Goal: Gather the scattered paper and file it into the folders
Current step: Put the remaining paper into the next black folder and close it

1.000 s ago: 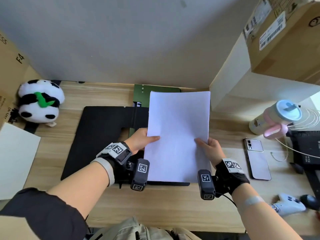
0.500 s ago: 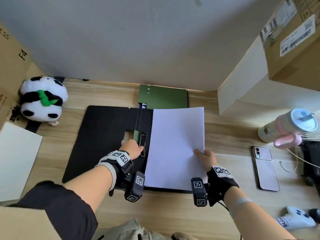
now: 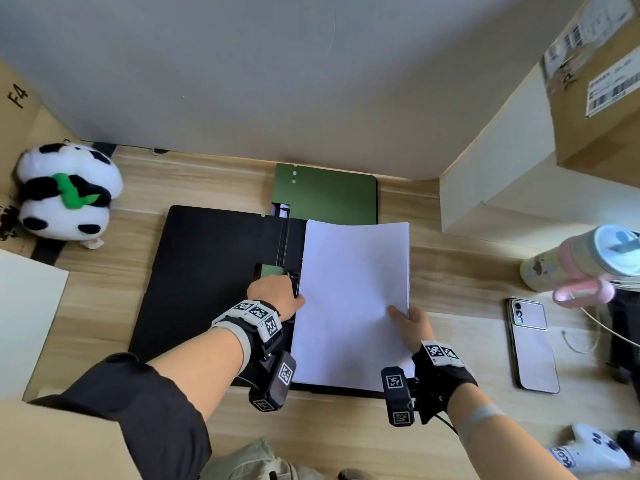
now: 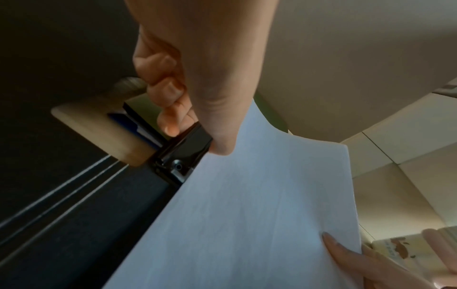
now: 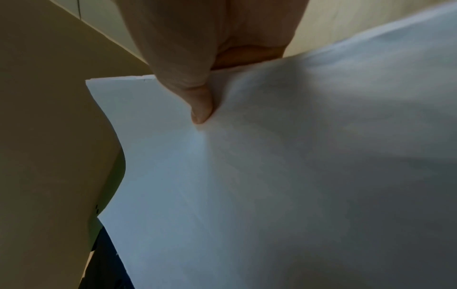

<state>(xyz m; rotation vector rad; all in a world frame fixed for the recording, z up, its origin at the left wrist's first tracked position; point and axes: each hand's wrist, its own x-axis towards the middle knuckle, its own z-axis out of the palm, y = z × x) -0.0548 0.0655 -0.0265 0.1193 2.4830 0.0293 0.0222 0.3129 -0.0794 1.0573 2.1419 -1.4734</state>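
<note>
Now the wide wooden surface (image 3: 450, 271) carries an opened black plastic folder (image 3: 207, 271), which lies flat with its spine clip (image 4: 183, 156) upward, and partly under its far edge is a closed dark green folder (image 3: 329, 192) (I cannot tell if it holds paper). A thin stack of white paper sheets (image 3: 353, 299) rests over the right half of the black folder, its left edge just beside the clip, probably so that it can slide under. The right hand (image 3: 412, 323) pinches the stack at its right edge, thumb on top, to keep the sheets together. The left hand (image 3: 277, 292) has its fingers curled on the clip, I think to lift it, while its thumb touches the paper edge. One more white sheet (image 3: 24, 323) lies far left, not yet gathered.
</note>
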